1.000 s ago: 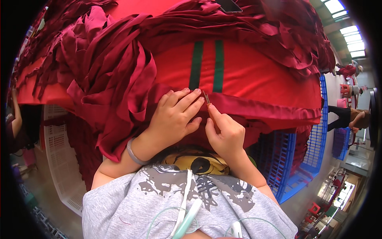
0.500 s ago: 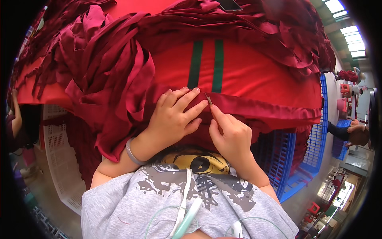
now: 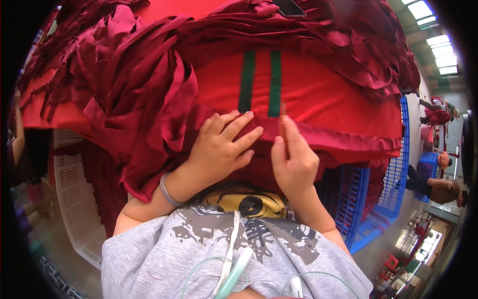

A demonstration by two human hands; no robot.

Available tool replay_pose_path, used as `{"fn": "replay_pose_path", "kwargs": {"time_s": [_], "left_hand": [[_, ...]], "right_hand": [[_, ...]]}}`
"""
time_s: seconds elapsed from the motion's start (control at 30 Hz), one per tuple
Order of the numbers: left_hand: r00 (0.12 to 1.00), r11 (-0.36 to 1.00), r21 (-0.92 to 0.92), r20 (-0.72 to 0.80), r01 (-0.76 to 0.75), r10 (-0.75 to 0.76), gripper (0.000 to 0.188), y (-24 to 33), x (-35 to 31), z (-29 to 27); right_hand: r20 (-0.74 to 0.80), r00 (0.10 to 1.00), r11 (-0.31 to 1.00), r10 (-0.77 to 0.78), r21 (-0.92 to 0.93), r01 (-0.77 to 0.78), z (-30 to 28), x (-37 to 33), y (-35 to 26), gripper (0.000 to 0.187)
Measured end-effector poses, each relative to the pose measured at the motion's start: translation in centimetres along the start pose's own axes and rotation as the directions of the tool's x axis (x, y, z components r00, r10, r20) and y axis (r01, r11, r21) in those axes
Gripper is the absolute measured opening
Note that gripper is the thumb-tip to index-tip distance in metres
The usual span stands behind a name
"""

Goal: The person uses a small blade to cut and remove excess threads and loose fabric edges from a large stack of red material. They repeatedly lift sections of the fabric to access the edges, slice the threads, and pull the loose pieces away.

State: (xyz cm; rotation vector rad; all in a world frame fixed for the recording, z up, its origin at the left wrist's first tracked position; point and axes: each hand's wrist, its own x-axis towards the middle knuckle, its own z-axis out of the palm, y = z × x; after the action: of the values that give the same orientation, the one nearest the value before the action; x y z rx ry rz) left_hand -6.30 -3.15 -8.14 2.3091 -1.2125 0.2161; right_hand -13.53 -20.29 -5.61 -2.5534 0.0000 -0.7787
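Note:
My left hand [image 3: 221, 142] lies flat with its fingers spread on a dark red fabric strip [image 3: 348, 139] along the table's near edge. Its fingertips reach the foot of a dark green tape stripe [image 3: 247, 82]. Just to the right, my right hand [image 3: 296, 157] is closed on a slim pointed metal tool [image 3: 284, 110], which looks like tweezers. The tool points away from me, beside a second green stripe [image 3: 275, 84]; whether its tip touches the cloth I cannot tell. Beneath the stripes is a bright red cover [image 3: 328, 94].
Bunched dark red cloth [image 3: 134, 94] heaps at the left and along the back, with a dark phone [image 3: 289, 7] on it. Below the table edge stand a white perforated crate [image 3: 79, 204] and blue crates [image 3: 351, 199]. Other people [image 3: 440, 189] are at the far right.
My right hand has moved slightly right, away from my left fingers, and the tool has swung from leaning left to nearly upright. My left hand stays almost in place.

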Motion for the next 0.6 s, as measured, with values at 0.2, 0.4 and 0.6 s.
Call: {"fn": "replay_pose_path", "kwargs": {"time_s": [0.2, 0.4, 0.6], "left_hand": [[1.0, 1.0, 0.012, -0.01, 0.004, -0.004, 0.046, -0.4, -0.5, 0.0], [1.0, 1.0, 0.01, -0.017, -0.024, 0.024, 0.046, -0.4, -0.4, 0.0], [0.998, 0.999, 0.044, -0.048, -0.03, 0.033, 0.047, -0.5, -0.5, 0.4]], "right_hand": [[0.074, 0.989, 0.965, 0.128, 0.219, -0.142, -0.2, 2.3, 0.8, 0.036], [0.285, 0.953, 0.985, 0.106, 0.102, -0.139, 2.2, 3.9, 1.5, 0.008], [0.178, 0.92, 0.893, 0.349, 0.233, -0.384, 1.0, 4.5, 2.3, 0.009]]}}
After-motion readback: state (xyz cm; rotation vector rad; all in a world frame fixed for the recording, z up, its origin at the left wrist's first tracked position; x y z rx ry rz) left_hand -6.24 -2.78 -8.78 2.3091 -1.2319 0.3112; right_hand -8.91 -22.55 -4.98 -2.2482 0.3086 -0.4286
